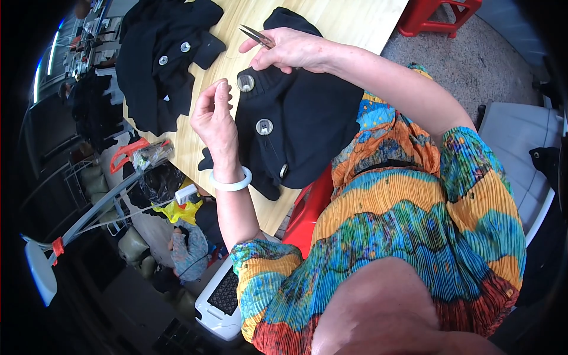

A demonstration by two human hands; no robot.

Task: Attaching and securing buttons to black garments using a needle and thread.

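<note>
Altogether, two black cloth garments lie on the smooth wooden bench [358,26], the nearer garment [322,118] showing three round buttons [264,126], the farther garment [148,65] two. The right hand's [290,50] fingers grasp pointed metal scissors [264,41]; the left hand's [216,121] curl, on what I cannot tell.

The pleated garment [378,219] is banded orange, blue, green and red — the left-wrist bangle [232,186], white.

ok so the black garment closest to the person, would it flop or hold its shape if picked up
The black garment would probably flop, since it lies in soft folds. Its large round buttons look stiff, so they'd likely keep their shape. It may slip off the table, as one side seems to overhang the edge.
</note>
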